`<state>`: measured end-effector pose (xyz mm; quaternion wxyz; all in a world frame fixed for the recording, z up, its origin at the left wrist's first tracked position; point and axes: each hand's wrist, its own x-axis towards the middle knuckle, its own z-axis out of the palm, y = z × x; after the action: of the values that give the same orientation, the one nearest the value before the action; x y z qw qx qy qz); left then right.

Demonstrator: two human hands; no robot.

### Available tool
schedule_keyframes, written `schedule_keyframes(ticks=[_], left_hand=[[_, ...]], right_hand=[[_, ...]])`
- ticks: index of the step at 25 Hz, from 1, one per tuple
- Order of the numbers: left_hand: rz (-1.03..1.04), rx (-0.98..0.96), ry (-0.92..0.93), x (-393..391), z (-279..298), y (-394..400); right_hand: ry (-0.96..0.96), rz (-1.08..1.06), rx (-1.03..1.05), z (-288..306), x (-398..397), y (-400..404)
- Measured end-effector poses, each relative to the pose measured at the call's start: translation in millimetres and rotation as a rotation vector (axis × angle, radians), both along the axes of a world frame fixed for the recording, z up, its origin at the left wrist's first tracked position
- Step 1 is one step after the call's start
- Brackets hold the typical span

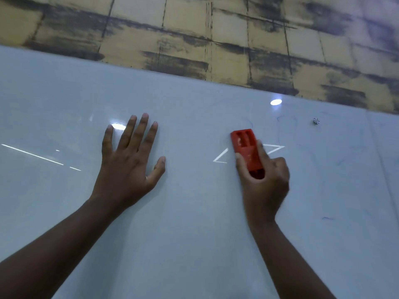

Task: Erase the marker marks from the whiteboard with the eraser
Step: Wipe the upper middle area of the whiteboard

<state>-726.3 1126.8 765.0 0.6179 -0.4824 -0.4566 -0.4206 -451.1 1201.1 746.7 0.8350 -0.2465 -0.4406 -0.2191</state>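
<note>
Fingers (139, 134) of the left hand (129, 160) lie straight and spread, flat against the whiteboard (194, 212), thumb angled out to the side. The right hand (264, 180) grips a red eraser (247, 151), thumb along its left edge and fingers curled over its right side, pressing it to the board to the right of the left hand, well apart from it. Faint blue marker marks (328, 218) lie to the right of the eraser. A small round magnet (315, 121) sits near the board's upper edge, below yellow, dark-streaked wall tiles (216, 29).
</note>
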Motion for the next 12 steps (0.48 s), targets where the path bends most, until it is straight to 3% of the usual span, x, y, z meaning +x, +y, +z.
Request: schedule_keyframes(ticks=[5, 8, 12], left_hand=[[-0.022, -0.023, 0.009, -2.4, -1.4, -1.8], [-0.033, -0.02, 0.017, -2.2, -2.5, -2.0], [-0.046, -0.015, 0.002, -1.6, -2.6, -3.2]], right_hand=[[-0.547, -0.198, 0.198, -24.0, -50.5, -23.5], [-0.606, -0.334, 0.267, -10.9, -42.8, -21.4], [-0.546, -0.344, 0.248, 25.7, -30.7, -11.7]])
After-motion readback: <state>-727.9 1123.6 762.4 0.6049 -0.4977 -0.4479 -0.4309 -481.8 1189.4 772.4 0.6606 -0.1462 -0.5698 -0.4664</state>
